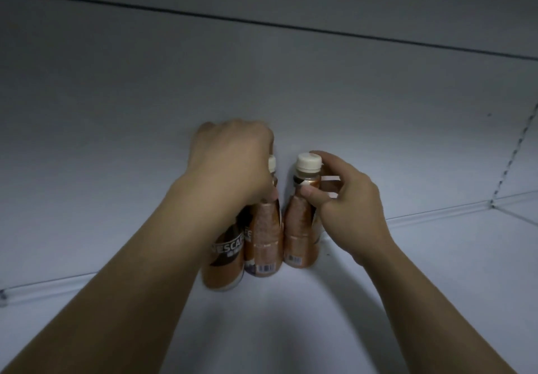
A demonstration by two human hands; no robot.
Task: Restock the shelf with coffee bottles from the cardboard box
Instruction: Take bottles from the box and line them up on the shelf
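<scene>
Coffee bottles [263, 239]: three on shelf [407, 271]; two hands [346, 196] gripping.

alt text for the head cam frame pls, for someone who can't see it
Two bare hands set coffee bottles upright at the back of a white shelf: the left hand covers the tops of two bottles, the right hand grips a third bottle by its neck below a white cap. The bottles stand close together near the rear wall; lighting is dim.

Three coffee bottles stand on the shelf [436, 271]: first bottle [225, 260]; second bottle [265, 237]; third bottle [300, 225]; possibly a fourth hidden behind; two white caps show; two hands.
</scene>
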